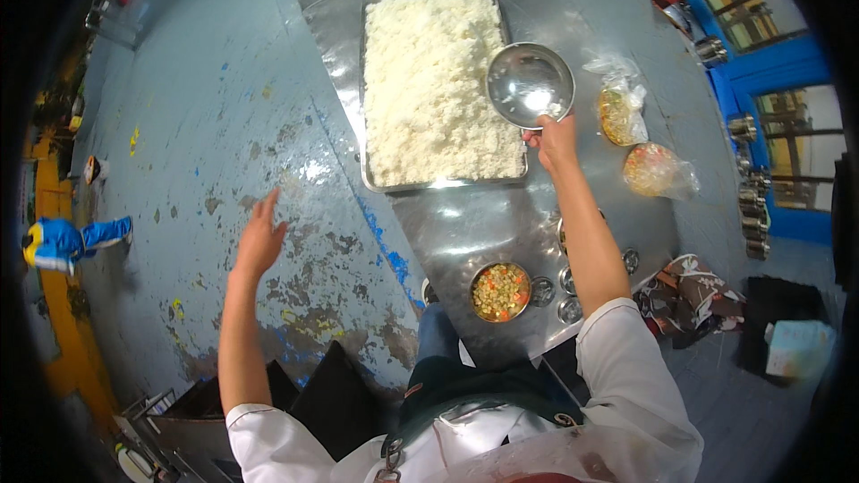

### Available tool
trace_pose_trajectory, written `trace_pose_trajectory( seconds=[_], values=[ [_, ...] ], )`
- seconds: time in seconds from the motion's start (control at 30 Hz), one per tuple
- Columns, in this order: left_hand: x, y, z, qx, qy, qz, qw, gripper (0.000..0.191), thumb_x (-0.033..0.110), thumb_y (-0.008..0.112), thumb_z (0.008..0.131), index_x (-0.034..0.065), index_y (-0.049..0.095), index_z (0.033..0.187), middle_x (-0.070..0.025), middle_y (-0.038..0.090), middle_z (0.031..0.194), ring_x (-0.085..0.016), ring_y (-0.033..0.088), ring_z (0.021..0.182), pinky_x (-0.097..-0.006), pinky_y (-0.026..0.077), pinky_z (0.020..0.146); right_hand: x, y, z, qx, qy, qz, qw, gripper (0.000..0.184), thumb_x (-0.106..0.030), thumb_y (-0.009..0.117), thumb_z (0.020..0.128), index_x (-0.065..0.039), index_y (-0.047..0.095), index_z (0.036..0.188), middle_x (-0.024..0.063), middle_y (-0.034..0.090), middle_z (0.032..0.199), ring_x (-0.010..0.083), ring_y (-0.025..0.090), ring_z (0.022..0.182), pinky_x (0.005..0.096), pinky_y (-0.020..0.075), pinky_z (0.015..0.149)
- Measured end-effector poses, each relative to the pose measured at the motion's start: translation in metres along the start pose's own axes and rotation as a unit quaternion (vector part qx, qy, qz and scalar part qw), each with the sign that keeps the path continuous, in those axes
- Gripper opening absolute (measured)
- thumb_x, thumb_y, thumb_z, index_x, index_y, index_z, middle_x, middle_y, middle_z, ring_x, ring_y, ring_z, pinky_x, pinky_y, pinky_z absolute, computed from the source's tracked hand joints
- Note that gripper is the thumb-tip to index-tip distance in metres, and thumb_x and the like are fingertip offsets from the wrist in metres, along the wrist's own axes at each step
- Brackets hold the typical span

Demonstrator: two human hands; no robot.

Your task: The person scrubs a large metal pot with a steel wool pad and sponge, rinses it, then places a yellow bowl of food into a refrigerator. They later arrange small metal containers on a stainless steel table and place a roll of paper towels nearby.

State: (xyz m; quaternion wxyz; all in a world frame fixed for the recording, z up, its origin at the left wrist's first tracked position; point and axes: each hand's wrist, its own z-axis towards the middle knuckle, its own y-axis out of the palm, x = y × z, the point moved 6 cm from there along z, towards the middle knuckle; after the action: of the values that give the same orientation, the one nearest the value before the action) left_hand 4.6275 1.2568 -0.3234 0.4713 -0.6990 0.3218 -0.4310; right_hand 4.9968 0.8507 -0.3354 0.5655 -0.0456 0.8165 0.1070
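My right hand grips the near rim of a round steel bowl. A few grains of rice cling inside the bowl, which overlaps the right edge of a large metal tray. White cooked rice is heaped across that tray. Out to the left, my left hand hangs over the floor with its fingers apart and nothing in it. Closer to my body, a round bowl of diced vegetables stands on the steel table.
Two clear plastic bags of food lie right of the tray. Several small metal cups stand near the vegetables, partly behind my right forearm. A patterned cloth bag is beyond the table's right end. At far left stands a person in blue.
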Motion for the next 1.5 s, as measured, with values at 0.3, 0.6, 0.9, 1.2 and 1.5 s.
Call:
trace_pose_trajectory(
  seconds=[0.3, 0.6, 0.9, 1.2, 1.5],
  values=[
    [0.193, 0.07, 0.003, -0.057, 0.108, -0.24, 0.963, 0.058, 0.011, 0.062, 0.089, 0.014, 0.038, 0.142, -0.0207, 0.055, 0.123, -0.034, 0.063, 0.097, -0.0434, 0.052, 0.082, -0.019, -0.039, -0.087, 0.078, -0.032, -0.078, 0.993, 0.054, 0.007, 0.049, 0.08, -0.008, 0.04, 0.131, 0.0165, 0.059, 0.102, 0.0227, 0.057, 0.043, 0.0333, 0.044, 0.034],
    [0.351, 0.116, -0.161, -0.173, 0.16, -0.46, 0.856, 0.038, 0.009, 0.051, 0.097, 0.003, 0.049, 0.134, -0.0127, 0.063, 0.11, -0.019, 0.062, 0.098, -0.0318, 0.052, 0.082, 0.104, -0.154, -0.347, 0.007, 0.157, 0.127, 0.979, 0.024, -0.003, 0.06, 0.074, -0.005, 0.052, 0.097, 0.007, 0.055, 0.059, 0.0205, 0.059, 0.045, 0.0304, 0.042, 0.034],
    [0.526, 0.196, -0.303, -0.318, 0.387, -0.061, 0.863, 0.035, 0.012, 0.059, 0.09, 0.0025, 0.054, 0.124, -0.0135, 0.066, 0.1, -0.019, 0.066, 0.08, -0.0328, 0.053, 0.069, 0.34, -0.346, -0.871, 0.549, 0.342, 0.055, 0.761, 0.043, -0.007, 0.063, 0.083, -0.001, 0.047, 0.123, 0.0182, 0.065, 0.086, 0.0245, 0.065, 0.055, 0.0377, 0.0524, 0.044],
    [0.755, 0.35, -0.789, -0.311, 0.829, 0.29, 0.364, 0.055, 0.028, 0.063, 0.088, 0.008, 0.044, 0.136, -0.0248, 0.057, 0.117, -0.043, 0.053, 0.111, -0.0471, 0.044, 0.094, 0.407, -0.363, -1.218, 0.777, -0.129, 0.539, 0.299, 0.033, -0.002, 0.051, 0.086, -0.009, 0.052, 0.118, 0.0109, 0.062, 0.098, 0.0228, 0.064, 0.072, 0.0347, 0.056, 0.053],
    [0.7, 0.46, -1.149, -0.341, 0.837, 0.422, -0.071, 0.053, 0.028, 0.064, 0.088, 0.0056, 0.049, 0.133, -0.0262, 0.059, 0.119, -0.042, 0.055, 0.112, -0.0465, 0.046, 0.092, 0.474, -0.496, -1.387, 0.559, -0.505, 0.657, 0.021, 0.015, 0.001, 0.044, 0.091, 0.008, 0.046, 0.104, 0.0232, 0.058, 0.085, 0.0235, 0.057, 0.064, 0.0286, 0.0487, 0.05]
  ],
)
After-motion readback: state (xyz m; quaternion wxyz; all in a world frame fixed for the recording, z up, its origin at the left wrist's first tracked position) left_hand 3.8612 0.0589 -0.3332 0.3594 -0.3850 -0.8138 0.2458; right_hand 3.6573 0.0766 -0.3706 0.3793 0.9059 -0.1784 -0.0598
